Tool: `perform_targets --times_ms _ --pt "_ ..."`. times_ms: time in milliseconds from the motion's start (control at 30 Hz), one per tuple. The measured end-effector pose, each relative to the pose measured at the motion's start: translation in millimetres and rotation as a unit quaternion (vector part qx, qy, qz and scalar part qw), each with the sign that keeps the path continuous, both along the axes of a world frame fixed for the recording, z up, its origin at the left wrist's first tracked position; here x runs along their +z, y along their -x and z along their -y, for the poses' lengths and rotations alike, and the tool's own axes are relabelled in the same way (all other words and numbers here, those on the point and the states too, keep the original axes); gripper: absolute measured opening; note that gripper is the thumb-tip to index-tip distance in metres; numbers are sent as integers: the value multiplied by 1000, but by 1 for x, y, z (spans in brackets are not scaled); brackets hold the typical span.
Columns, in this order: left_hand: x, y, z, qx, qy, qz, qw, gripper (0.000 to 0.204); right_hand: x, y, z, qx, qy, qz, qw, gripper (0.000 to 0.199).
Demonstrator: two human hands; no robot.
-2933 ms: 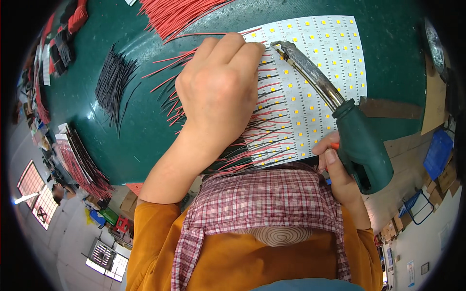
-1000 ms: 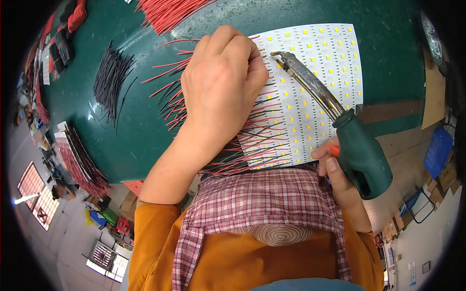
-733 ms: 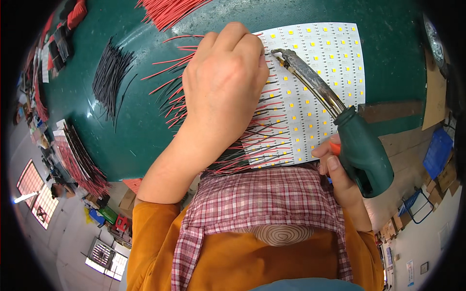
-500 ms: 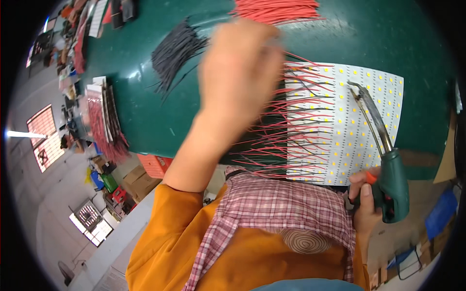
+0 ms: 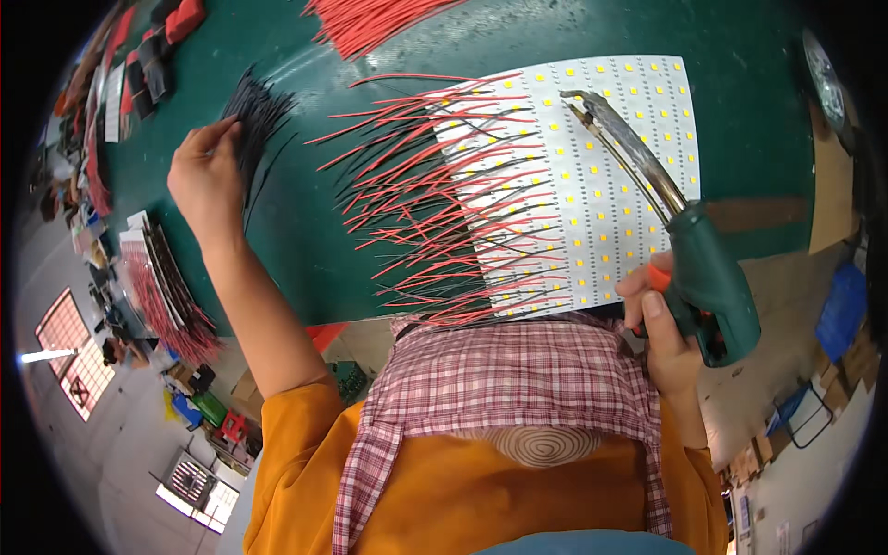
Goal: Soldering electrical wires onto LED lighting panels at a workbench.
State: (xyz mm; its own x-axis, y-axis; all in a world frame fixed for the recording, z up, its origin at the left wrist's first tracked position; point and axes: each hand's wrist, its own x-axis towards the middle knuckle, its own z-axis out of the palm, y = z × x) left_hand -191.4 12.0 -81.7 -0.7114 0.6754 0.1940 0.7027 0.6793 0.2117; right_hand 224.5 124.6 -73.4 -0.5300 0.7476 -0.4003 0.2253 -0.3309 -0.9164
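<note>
"What is all this lying on?"

"A glossy dark-green desk (image 5: 314, 227). A flat white board with rows of yellow squares (image 5: 573, 176) lies on its near side, right of centre, and thin red and black wires (image 5: 407, 194) fan out leftward from it."

"And the hands?"

"The left hand (image 5: 205, 176) has its fingertips at a bundle of thin black wires (image 5: 261, 120); I cannot tell whether that grip has closed on any. The right hand (image 5: 661, 338) has its grip clamped on a dark-green plastic soldering gun (image 5: 712, 287), whose metal tip is over the board."

"Anything else on the desk?"

"A heap of straight red wires (image 5: 375, 20) at the far side."

"And the room?"

"On the left, a bright barred window (image 5: 74, 356) and a square wall fan (image 5: 190, 479) in pale grey walls; on the right, a blue panel (image 5: 840, 314) near the floor."
</note>
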Motion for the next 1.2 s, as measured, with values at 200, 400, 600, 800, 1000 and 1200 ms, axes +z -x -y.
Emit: perform_targets --times_ms 200,400,600,800,1000,1200 --pt "13 -17 -8 -2 -63 -76 995 15 -3 -3 0 17 6 7 1000 31" --pt "9 -124 -74 -289 -121 98 945 21 -2 4 -6 38 -14 21 999 32" --pt "-33 -152 -94 -358 -127 22 925 19 3 16 -8 96 -89 37 991 32" --pt "-35 -153 -85 -349 -146 -1 926 20 7 10 -10 61 -10 44 997 21" --pt "-29 -155 -86 -344 -122 -1 931 20 -2 10 -13 149 -118 23 981 25" --pt "-30 -156 -85 -337 -121 -5 934 20 0 11 -11 136 -86 56 985 22"
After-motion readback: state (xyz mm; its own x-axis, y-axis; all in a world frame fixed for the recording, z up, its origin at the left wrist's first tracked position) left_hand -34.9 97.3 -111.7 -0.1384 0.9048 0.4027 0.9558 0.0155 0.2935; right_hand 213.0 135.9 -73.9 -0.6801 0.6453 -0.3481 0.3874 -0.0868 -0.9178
